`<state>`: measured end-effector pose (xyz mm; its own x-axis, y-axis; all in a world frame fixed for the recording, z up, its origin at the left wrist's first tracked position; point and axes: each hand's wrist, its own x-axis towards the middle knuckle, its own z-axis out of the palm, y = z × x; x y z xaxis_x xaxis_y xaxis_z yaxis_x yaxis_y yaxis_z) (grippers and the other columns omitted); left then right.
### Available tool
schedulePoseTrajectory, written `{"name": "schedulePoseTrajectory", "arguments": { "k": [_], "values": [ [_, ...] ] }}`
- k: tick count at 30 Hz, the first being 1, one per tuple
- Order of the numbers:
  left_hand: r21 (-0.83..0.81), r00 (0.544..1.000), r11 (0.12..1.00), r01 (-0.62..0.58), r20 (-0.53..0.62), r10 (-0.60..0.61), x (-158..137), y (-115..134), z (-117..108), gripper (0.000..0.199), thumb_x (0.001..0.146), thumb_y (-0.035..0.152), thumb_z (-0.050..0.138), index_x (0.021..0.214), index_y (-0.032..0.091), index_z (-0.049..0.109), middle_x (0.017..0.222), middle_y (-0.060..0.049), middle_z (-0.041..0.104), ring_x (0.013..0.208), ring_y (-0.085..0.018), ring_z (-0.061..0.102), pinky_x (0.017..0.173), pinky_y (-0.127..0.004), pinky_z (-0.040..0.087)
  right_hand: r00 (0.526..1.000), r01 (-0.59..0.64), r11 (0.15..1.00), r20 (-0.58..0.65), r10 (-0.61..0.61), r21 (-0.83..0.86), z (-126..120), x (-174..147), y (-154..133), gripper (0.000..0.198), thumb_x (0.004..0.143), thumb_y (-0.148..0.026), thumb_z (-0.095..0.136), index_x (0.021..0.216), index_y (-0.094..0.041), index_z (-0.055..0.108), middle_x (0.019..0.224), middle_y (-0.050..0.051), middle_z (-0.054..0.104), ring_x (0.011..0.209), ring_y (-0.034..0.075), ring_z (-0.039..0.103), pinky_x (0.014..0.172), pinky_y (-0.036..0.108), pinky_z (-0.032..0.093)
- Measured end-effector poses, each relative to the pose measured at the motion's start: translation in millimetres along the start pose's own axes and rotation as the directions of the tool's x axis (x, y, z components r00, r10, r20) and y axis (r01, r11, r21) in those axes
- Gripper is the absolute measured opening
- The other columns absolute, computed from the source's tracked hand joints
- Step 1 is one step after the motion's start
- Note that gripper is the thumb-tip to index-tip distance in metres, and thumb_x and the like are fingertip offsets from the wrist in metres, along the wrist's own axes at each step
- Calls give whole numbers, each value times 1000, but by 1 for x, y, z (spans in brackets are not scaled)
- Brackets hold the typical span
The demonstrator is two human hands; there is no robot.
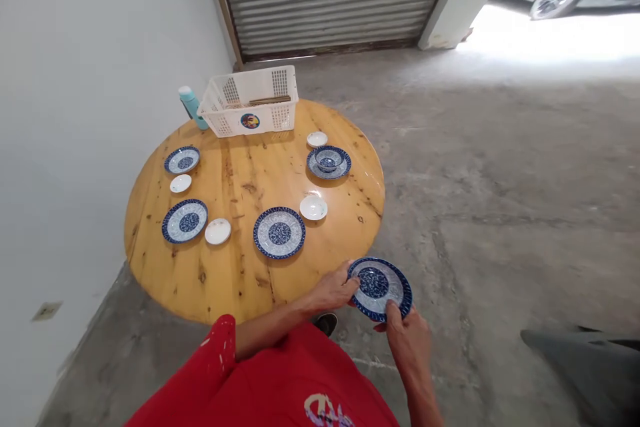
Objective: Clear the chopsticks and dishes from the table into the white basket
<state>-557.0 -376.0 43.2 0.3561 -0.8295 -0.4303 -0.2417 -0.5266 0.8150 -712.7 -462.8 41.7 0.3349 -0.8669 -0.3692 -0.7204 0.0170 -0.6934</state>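
Both of my hands grip one blue-and-white plate [374,282] beyond the table's right front edge, over the floor. My left hand [334,290] holds its left rim, thumb on top. At its lower right rim my right hand [407,333] is closed, thumb pressing the upper face and fingers beneath. Whether more plates lie under it I cannot tell. On the round wooden table [240,180], the nearest plate [279,233] has a small white dish [313,208] beside it. A patterned bowl [329,159] sits on another blue-rimmed plate [327,175].
At the table's back stands a white plastic basket [255,121] with chopsticks [270,100] inside, next to a light-blue bottle [193,108]. More plates [185,221] and small white dishes [218,231] lie on the left. A wall borders that side. A grey object [580,360] is at lower right.
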Motion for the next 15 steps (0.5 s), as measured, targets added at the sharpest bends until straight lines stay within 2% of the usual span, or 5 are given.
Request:
{"name": "schedulePoseTrajectory", "arguments": {
  "k": [3, 6, 10, 15],
  "values": [
    [-15, 1000, 1000, 5, 31, -4, 8, 16, 22, 54, 97, 43, 38, 144, 18, 46, 106, -8, 71, 92, -22, 66, 90, -36, 53, 1000, -11, 999, -13, 10, -33, -22, 7, 20, 27, 79, -51, 41, 74, -27, 54, 54, 10, 64, 65, 33, 68, 64, 39, 48],
    [-37, 995, 999, 4, 96, 0, 17, 30, 35, 51, 97, 40, 37, 142, 18, 46, 97, -5, 70, 77, -18, 66, 80, -31, 55, 998, -64, 997, -7, 63, -53, -38, 15, 31, 26, 80, -50, 41, 75, -28, 54, 54, 11, 64, 70, 35, 70, 65, 41, 48],
    [-6, 990, 999, 31, 136, -30, 31, 48, 38, 47, 97, 39, 39, 138, 20, 49, 82, -1, 67, 75, -17, 65, 77, -29, 54, 989, -137, 989, 55, 140, -60, -50, 31, 33, 28, 79, -49, 42, 77, -26, 57, 59, 13, 67, 72, 35, 71, 68, 41, 48],
    [-47, 991, 995, 90, 99, -85, 62, 63, 41, 49, 97, 39, 38, 140, 19, 48, 87, -5, 70, 75, -20, 66, 80, -34, 54, 989, -112, 992, 91, 117, -61, -63, 76, 30, 26, 79, -48, 44, 75, -26, 56, 59, 13, 67, 68, 35, 70, 64, 41, 49]
  ]
}}
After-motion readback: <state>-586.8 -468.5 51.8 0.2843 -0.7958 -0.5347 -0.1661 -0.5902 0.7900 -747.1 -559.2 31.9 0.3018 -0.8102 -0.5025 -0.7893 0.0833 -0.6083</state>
